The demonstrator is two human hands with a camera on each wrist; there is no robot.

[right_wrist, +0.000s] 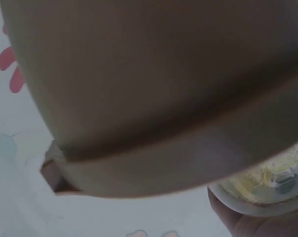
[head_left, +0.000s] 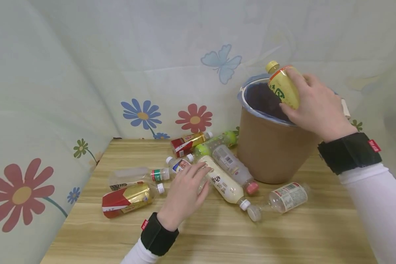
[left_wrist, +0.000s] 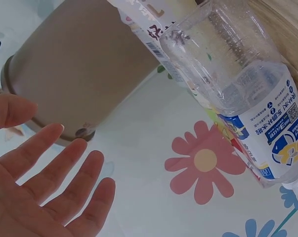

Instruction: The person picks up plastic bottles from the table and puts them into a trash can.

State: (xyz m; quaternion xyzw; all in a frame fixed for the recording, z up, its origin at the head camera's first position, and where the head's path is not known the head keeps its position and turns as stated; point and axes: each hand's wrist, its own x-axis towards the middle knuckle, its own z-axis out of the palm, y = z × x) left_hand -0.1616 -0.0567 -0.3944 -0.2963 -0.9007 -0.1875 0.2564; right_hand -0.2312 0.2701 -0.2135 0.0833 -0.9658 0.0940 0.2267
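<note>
Nearer red-and-gold bottle [head_left: 128,200]: lying on the wood-grain table [head_left: 198,234].
My left hand [head_left: 184,192]: fingers loosely spread, gripping nothing.
Brown bin [head_left: 270,154]: upright (blue liner [head_left: 257,77] over its rim).
Yellow-labelled bottle [head_left: 285,88]: tilted at the bin's mouth.
My right hand [head_left: 318,104]: clasped round that bottle.

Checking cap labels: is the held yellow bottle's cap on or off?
On. The head view shows the yellow cap fitted on the yellow bottle in the right hand. Tightness: cannot tell.
</note>
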